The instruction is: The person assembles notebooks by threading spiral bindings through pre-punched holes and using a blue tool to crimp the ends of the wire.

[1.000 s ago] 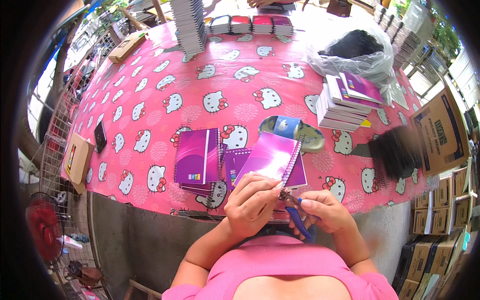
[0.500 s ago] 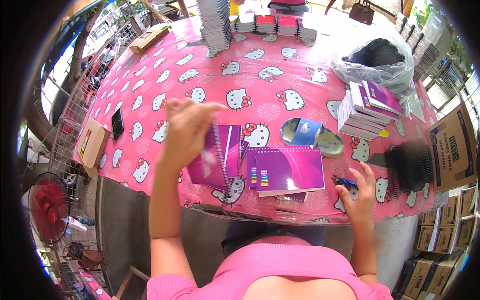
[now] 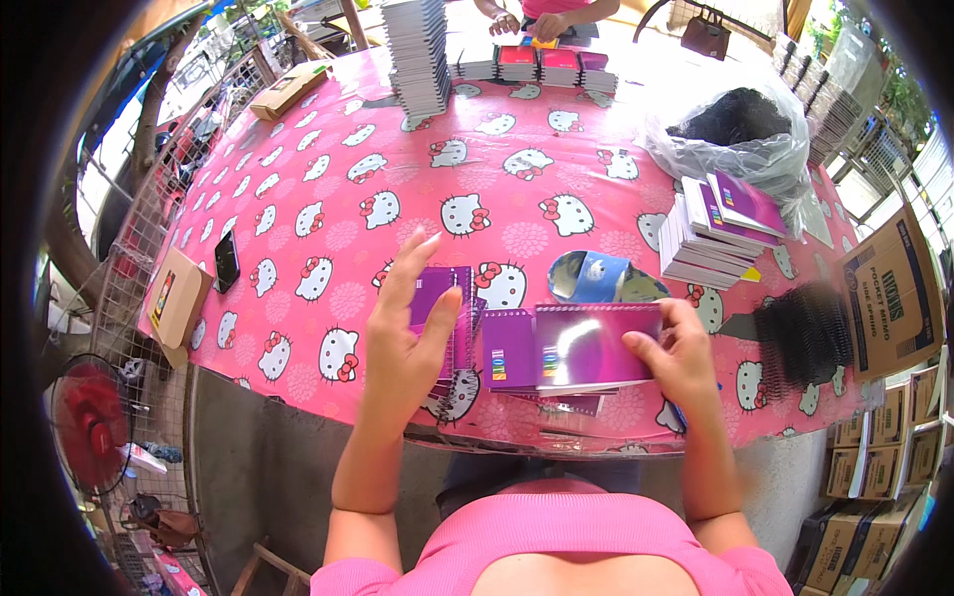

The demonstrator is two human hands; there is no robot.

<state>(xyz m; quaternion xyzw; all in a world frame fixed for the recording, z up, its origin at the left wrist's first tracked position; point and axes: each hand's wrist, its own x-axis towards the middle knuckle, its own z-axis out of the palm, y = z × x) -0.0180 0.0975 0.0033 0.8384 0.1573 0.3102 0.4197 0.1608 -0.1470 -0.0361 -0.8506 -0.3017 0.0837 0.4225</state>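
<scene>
My right hand (image 3: 688, 360) pinches the right edge of a purple spiral notebook (image 3: 594, 348), thumb on its cover. Under it and to its left lies another purple notebook (image 3: 509, 340), with more pages showing below. My left hand (image 3: 409, 323) is held up with fingers spread, nothing in them, over a pile of purple spiral notebooks (image 3: 439, 286) that it partly hides. A blue pen (image 3: 679, 415) shows in part beneath my right wrist. Just beyond the held notebook sits a blue slide sandal (image 3: 603, 275), its near part covered.
At the right stand a stack of notebooks (image 3: 704, 238), a clear plastic bag (image 3: 735, 134), black binding coils (image 3: 803, 328) and a cardboard box (image 3: 892, 295). A tall notebook stack (image 3: 417, 60) rises at the back. A phone (image 3: 228, 261) lies left. Another person's hands (image 3: 527, 24) work across the table.
My left hand has let go of a purple notebook over the left pile and moved right, fingers spread. My right hand has left the pen's side and taken hold of a notebook.
</scene>
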